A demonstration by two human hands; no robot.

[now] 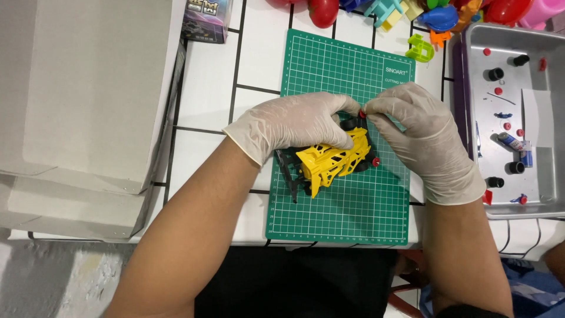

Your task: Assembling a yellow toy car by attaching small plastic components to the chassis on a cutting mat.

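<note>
Both gloved hands (359, 126) hide half the yellow toy car (332, 160).

Head camera — close, straight down

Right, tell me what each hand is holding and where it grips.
The left hand clamps the yellow toy car over its top. The right hand pinches a small red part at the car's far end.
</note>
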